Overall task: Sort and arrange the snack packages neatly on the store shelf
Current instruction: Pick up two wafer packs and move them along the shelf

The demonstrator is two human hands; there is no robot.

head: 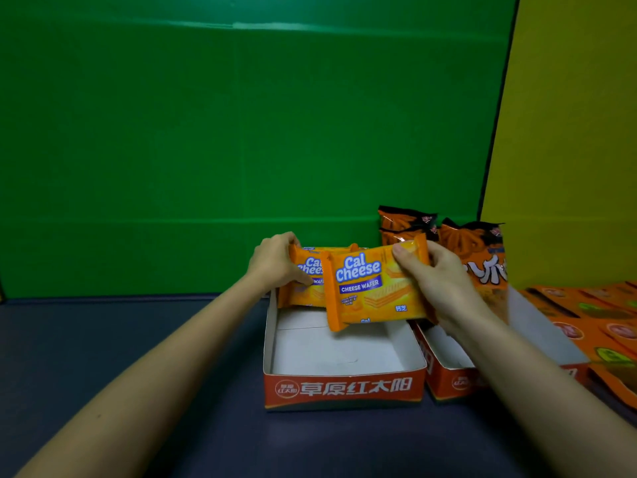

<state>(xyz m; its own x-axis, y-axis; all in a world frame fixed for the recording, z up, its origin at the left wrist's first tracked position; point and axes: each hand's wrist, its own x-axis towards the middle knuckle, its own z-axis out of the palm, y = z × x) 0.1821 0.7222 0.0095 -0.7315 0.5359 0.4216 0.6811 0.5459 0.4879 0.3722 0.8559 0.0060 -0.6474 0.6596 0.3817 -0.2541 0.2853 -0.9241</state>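
Two orange Cal Cheese wafer packs stand over an open red-and-white cardboard tray (343, 388). My right hand (437, 284) grips the front wafer pack (368, 288) by its upper right corner, holding it tilted just above the tray floor. My left hand (275, 263) holds the rear wafer pack (306, 281) by its left edge, upright at the tray's back. The front pack partly hides the rear one.
A second red tray (448, 377) sits right of the first, with orange-and-black snack bags (475, 250) standing at its back. Several flat orange packets (599, 322) lie at the far right. A green board stands behind, a yellow one at right. The surface is dark blue.
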